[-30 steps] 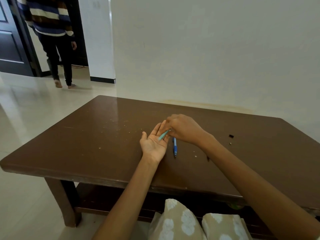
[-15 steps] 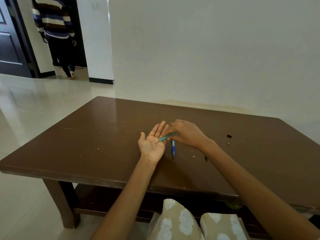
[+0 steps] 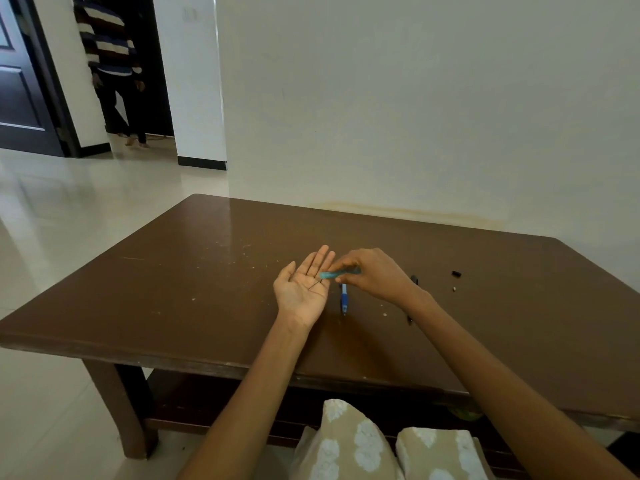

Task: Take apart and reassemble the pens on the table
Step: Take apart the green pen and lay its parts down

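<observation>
My left hand (image 3: 304, 285) lies palm up and flat over the brown table (image 3: 194, 289). My right hand (image 3: 372, 273) pinches a teal pen barrel (image 3: 337, 273), tilting its open end over the left palm. A thin dark refill (image 3: 316, 284) pokes out of the barrel onto the palm. Beside the left hand, a blue and white pen (image 3: 344, 298) lies on the table. A black pen (image 3: 412, 299) is mostly hidden under my right wrist.
A small black cap (image 3: 456, 274) and a tiny pale piece (image 3: 454, 289) lie to the right on the table. Patterned cushions (image 3: 349, 445) sit in front of me. A person in a striped sweater (image 3: 110, 64) stands in the far doorway.
My right hand drew the teal barrel to the right and leveled it, and the thin refill slid out onto my left palm. The person in the background walked further into the doorway.
</observation>
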The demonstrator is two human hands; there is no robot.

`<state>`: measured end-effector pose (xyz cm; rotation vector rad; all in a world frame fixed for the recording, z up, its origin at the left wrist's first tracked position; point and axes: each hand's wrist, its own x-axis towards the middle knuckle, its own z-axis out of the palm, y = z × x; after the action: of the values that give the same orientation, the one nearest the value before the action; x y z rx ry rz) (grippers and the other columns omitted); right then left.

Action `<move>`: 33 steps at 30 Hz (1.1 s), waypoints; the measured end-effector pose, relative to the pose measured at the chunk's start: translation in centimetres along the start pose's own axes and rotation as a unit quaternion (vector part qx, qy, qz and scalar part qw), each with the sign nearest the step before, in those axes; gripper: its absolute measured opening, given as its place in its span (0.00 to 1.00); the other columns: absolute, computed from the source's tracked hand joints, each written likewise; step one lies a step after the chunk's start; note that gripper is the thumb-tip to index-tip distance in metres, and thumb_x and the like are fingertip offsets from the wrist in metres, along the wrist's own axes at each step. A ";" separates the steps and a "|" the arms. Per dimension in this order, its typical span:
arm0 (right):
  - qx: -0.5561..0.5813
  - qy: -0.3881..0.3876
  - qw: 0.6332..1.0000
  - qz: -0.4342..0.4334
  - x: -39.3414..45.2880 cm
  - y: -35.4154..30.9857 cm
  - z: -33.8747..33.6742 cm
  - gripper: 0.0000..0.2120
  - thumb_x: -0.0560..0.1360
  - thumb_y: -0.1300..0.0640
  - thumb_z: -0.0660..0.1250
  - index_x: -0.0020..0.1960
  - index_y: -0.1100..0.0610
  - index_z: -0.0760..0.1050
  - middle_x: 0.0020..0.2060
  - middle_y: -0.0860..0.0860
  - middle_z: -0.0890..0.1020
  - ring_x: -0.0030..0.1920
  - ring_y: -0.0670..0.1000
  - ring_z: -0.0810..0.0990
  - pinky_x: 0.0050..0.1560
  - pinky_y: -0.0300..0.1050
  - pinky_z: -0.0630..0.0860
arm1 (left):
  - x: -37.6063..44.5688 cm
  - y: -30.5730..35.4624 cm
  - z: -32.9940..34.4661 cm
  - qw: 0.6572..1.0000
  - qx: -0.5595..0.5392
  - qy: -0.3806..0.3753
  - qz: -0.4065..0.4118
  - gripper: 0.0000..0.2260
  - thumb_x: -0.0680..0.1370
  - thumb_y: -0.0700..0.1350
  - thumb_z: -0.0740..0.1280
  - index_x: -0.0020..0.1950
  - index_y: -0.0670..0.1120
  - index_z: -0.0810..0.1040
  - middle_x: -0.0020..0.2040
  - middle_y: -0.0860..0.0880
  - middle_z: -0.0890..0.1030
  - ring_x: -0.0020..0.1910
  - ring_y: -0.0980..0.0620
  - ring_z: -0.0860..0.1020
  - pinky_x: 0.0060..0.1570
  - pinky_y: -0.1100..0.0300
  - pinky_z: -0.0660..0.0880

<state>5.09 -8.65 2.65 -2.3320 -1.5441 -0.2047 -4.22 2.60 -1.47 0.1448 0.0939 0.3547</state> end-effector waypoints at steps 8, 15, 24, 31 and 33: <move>0.031 0.030 0.999 0.017 -0.1 -0.1 0.0 0.11 0.74 0.54 0.69 0.55 0.52 0.79 0.47 0.47 0.81 0.41 0.38 0.73 0.41 0.28 0.67 | 0.1 0.0 0.2 1.000 0.024 -0.017 0.004 0.33 0.68 0.28 0.50 0.75 0.38 0.56 0.70 0.37 0.68 0.69 0.38 0.67 0.60 0.45 0.70; 0.055 0.046 0.997 0.035 -0.7 -0.1 -0.4 0.12 0.74 0.55 0.68 0.57 0.53 0.79 0.49 0.49 0.81 0.46 0.44 0.78 0.48 0.40 0.76 | 0.5 0.1 -0.2 0.998 0.040 -0.056 0.013 0.37 0.65 0.24 0.47 0.75 0.39 0.55 0.70 0.38 0.68 0.71 0.40 0.63 0.66 0.45 0.65; 0.076 -0.006 0.995 0.071 -3.4 0.6 -0.8 0.10 0.74 0.53 0.69 0.55 0.53 0.79 0.48 0.46 0.81 0.41 0.38 0.75 0.42 0.30 0.70 | 0.2 -0.1 0.1 0.993 0.092 -0.067 0.041 0.32 0.72 0.25 0.48 0.74 0.45 0.59 0.67 0.41 0.71 0.69 0.44 0.68 0.64 0.50 0.68; 0.123 -0.139 0.980 0.075 -4.7 -0.3 0.7 0.11 0.73 0.53 0.70 0.54 0.55 0.78 0.46 0.44 0.80 0.42 0.37 0.76 0.44 0.30 0.71 | 0.3 0.1 -0.1 0.994 0.083 -0.033 0.063 0.30 0.75 0.25 0.47 0.74 0.45 0.61 0.70 0.40 0.68 0.70 0.43 0.67 0.67 0.50 0.64; 0.126 -0.154 0.977 0.078 -4.6 -0.4 0.9 0.11 0.73 0.54 0.70 0.54 0.55 0.78 0.45 0.43 0.78 0.41 0.37 0.76 0.44 0.30 0.71 | 0.3 0.1 0.0 0.993 0.091 -0.027 0.069 0.30 0.75 0.25 0.47 0.74 0.45 0.60 0.70 0.40 0.68 0.70 0.43 0.66 0.68 0.50 0.64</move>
<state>2.79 -12.17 0.56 -2.3411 -1.4099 0.3871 -4.02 2.84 -1.52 0.3424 0.0619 0.4793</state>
